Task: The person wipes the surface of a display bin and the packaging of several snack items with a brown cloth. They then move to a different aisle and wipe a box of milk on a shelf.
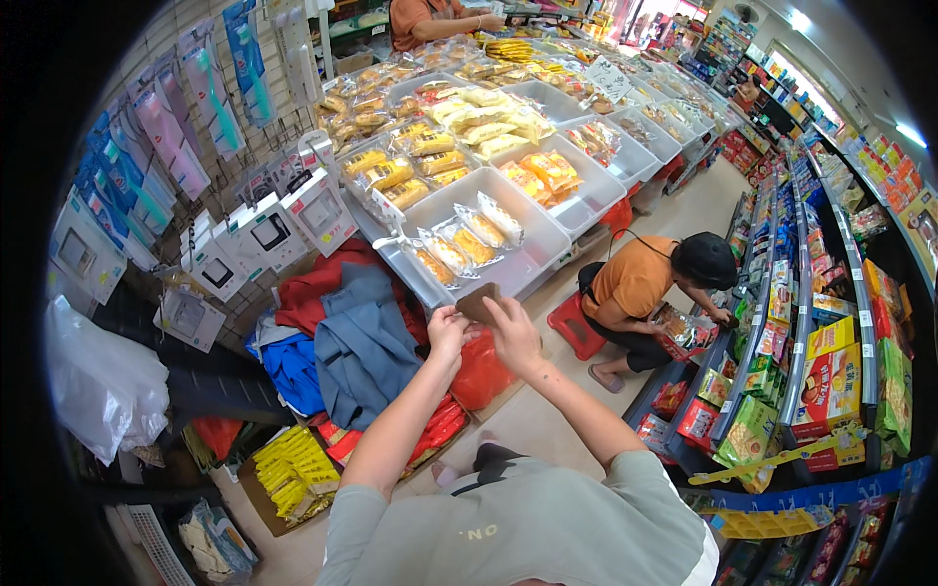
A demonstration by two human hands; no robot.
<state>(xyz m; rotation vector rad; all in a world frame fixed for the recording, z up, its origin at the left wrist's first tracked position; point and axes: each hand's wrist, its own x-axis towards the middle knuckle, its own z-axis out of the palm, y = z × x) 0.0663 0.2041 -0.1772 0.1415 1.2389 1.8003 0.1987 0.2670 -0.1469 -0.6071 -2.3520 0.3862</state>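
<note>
A brown cloth (479,303) is held up between my two hands at the near corner of a display of clear plastic bins. My right hand (513,333) grips its right side, the fingers bent over it. My left hand (448,335) is at its lower left edge, thumb and fingers drawn together; whether it pinches the cloth is hard to tell. Just beyond the cloth, a clear bin (538,253) holds several wrapped pastries (469,242). Orange-wrapped snacks (542,176) fill part of the bin behind, and yellow-wrapped cakes (388,174) lie to the left.
A person in an orange shirt (634,282) sits on a red stool (575,326) beside the snack shelves (777,308) at right. Clothes (366,337) are heaped at left, near a carton of yellow packets (297,465). Boxed goods (319,212) hang on a rack. Another person stands behind the display.
</note>
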